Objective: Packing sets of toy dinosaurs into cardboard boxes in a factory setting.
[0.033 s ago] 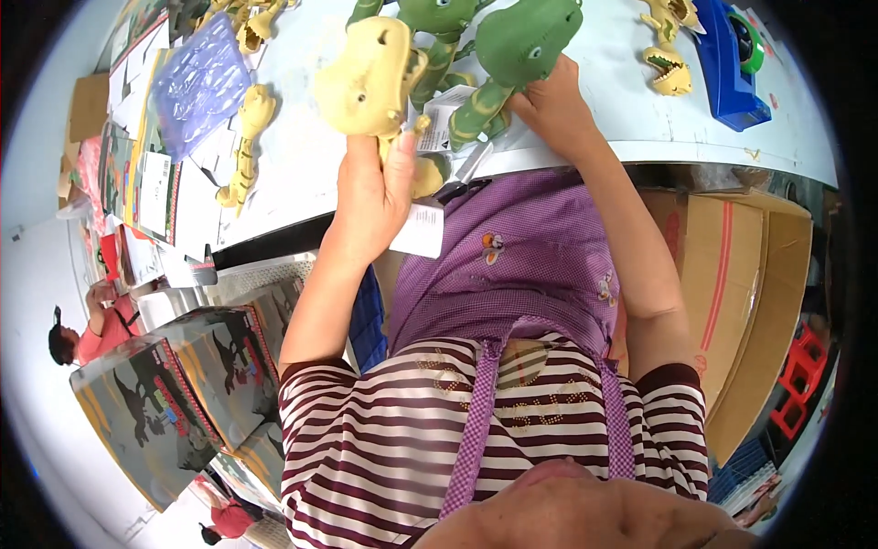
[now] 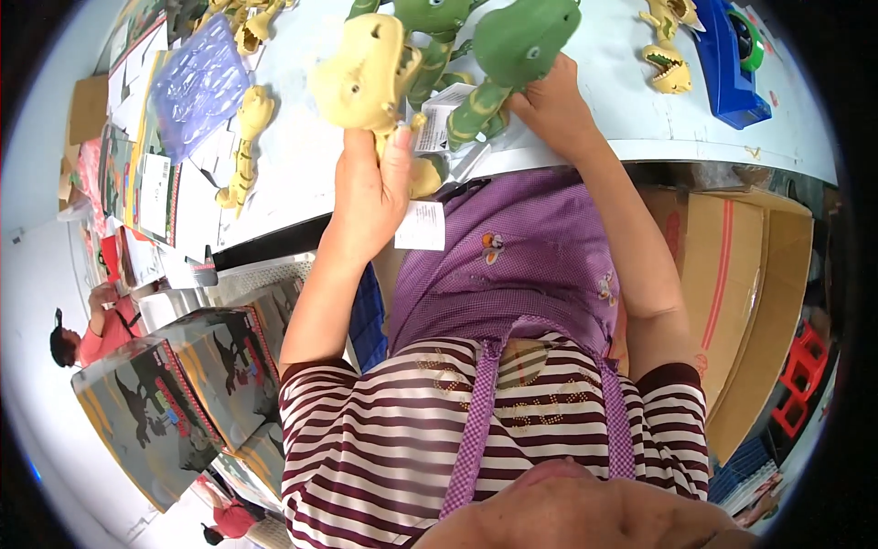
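Observation:
My left hand [image 2: 373, 197] is closed round the body of a yellow toy dinosaur [image 2: 358, 73], its big head upright above my thumb. A white paper tag [image 2: 421, 226] hangs below it at the table's front edge. To the right, my right hand [image 2: 555, 110] is closed at a green toy dinosaur [image 2: 526, 46]; the toy's head hides my fingertips. Between the hands another green toy dinosaur [image 2: 434, 18] stands close behind, partly covered. A second white tag [image 2: 437, 119] with print lies among the toys.
On the white table [image 2: 631, 119], a yellow dinosaur [image 2: 245, 146] lies left beside a clear plastic bag [image 2: 197, 87]. More yellow dinosaurs [image 2: 668, 69] and a blue tape dispenser [image 2: 732, 73] are at right. Printed boxes [image 2: 151, 416] are stacked lower left; an open carton [image 2: 722, 284] stands right.
The yellow dinosaur in my left hand has tilted very slightly, and its hanging tag has swung a little to the right. My right hand stays in place.

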Demonstrator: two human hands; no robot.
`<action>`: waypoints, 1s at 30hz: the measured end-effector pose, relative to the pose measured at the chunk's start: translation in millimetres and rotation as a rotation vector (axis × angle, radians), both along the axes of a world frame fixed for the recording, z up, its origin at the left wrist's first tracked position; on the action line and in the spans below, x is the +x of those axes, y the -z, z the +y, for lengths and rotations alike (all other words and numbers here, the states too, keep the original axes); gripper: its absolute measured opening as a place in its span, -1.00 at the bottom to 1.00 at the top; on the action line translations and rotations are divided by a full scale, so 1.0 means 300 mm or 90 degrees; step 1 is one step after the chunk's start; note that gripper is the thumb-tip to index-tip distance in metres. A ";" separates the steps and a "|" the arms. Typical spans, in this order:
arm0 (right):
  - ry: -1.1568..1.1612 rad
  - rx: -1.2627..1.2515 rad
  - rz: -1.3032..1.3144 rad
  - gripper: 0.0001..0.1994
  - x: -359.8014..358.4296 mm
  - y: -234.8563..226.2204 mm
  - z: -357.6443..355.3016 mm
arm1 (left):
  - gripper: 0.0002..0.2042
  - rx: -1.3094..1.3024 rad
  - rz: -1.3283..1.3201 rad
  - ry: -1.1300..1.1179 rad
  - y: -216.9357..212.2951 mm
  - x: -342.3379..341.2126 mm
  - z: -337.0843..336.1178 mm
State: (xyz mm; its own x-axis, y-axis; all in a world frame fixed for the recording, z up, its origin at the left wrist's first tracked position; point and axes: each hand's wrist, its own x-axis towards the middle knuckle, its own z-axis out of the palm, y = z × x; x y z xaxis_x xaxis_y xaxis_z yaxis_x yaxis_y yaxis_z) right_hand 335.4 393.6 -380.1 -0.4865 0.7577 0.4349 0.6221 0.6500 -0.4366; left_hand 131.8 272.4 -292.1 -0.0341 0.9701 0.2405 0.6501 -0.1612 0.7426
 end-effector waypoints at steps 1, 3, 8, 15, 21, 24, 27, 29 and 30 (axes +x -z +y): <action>0.002 -0.003 0.002 -0.64 -0.002 0.001 -0.004 | -0.80 -0.003 0.002 0.002 0.003 0.000 0.000; -0.002 0.008 0.014 -0.65 0.000 0.001 -0.004 | -0.65 -0.083 0.019 -0.018 -0.009 0.019 0.008; 0.025 0.009 -0.008 -0.65 0.001 -0.007 -0.015 | -0.63 -0.075 0.075 -0.026 -0.007 0.064 0.006; 0.031 0.015 0.020 -0.66 -0.017 -0.024 -0.023 | -0.67 0.061 0.012 -0.022 0.109 0.000 0.012; 0.043 -0.067 0.230 -0.76 0.014 0.057 0.024 | -0.66 0.113 -0.149 0.058 0.141 0.032 0.032; 0.078 -0.022 0.154 -0.75 0.015 0.022 0.024 | -0.66 0.129 -0.151 0.049 0.127 0.045 0.042; 0.081 -0.129 0.192 -0.73 0.013 -0.008 0.013 | -0.72 0.154 -0.089 0.046 0.112 0.089 0.050; 0.097 -0.172 0.218 -0.72 0.018 -0.019 0.012 | -0.73 0.106 -0.098 0.037 0.080 0.097 0.098; 0.113 -0.089 0.213 -0.72 0.013 -0.029 0.011 | -0.73 0.059 -0.099 0.031 0.062 0.099 0.126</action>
